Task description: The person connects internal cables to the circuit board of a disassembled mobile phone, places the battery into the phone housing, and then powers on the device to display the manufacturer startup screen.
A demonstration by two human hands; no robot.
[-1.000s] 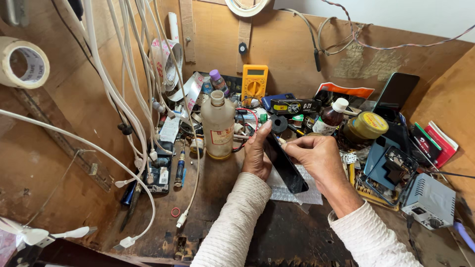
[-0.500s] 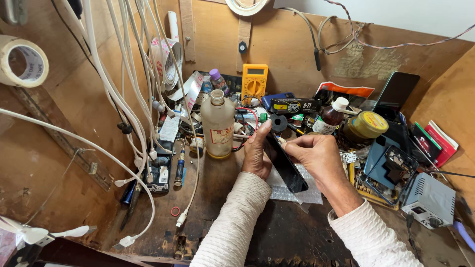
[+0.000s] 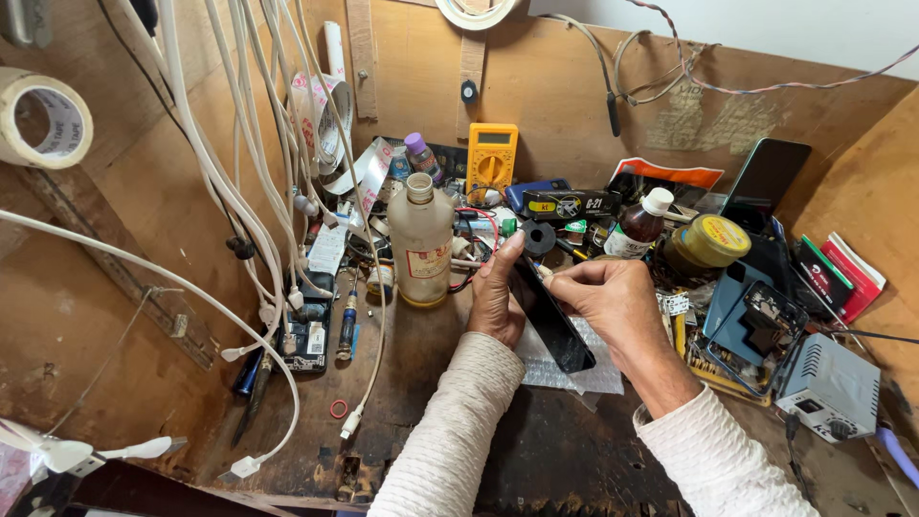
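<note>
Cloudy plastic bottle (image 3: pixel 420 241) upright on dark wooden counter (image 3: pixel 536 450); yellow multimeter (image 3: pixel 492 160) behind it. White cables (image 3: pixel 225 182) hang at left. Masking tape roll (image 3: pixel 40 117) far left. Grey metal box (image 3: pixel 831 388) right.

**One head camera, looking steeply down into a boxed-in counter**

There is a single view, worn on the person's head. It faces forward and sharply downward over the counter (image 3: pixel 402 412), close enough that both sleeves enter from the bottom edge and the left hand (image 3: pixel 493 302) and right hand (image 3: pixel 608 302) sit near the middle. The counter's far edge meets a wooden back wall (image 3: pixel 555 86) high in the frame, and slanting side walls close off left and right. No second view overlaps it.
</note>
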